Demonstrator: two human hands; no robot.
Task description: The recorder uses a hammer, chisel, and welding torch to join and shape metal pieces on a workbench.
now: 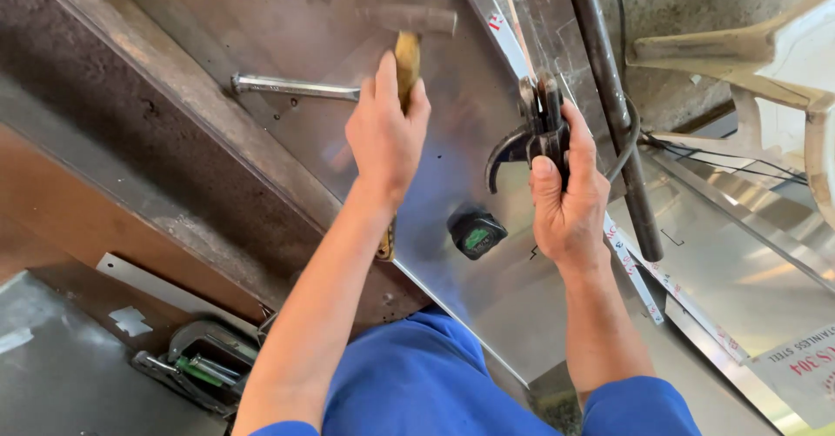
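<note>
Big stainless sheet [487, 297] covers most of the counter [104, 123], shiny and a bit scuffed, with a dark steel pipe [609, 97] lying across its upper right side. Lower left, past the counter edge, there's an open grey box [204, 362] with what looks like green-handled tools in it, can't make out more than that. The left hand [385, 136] is wrapped tight around the wooden handle of a hammer [407, 45], head up over the sheet, right by a long metal rod [296, 86] lying flat. The right hand [570, 188] is closed around a dark clamp-like tool [535, 136] gripping a thin metal strip [487, 19] by the pipe. Between the two hands, a small black and green tape measure [475, 232] sits on the sheet.
</note>
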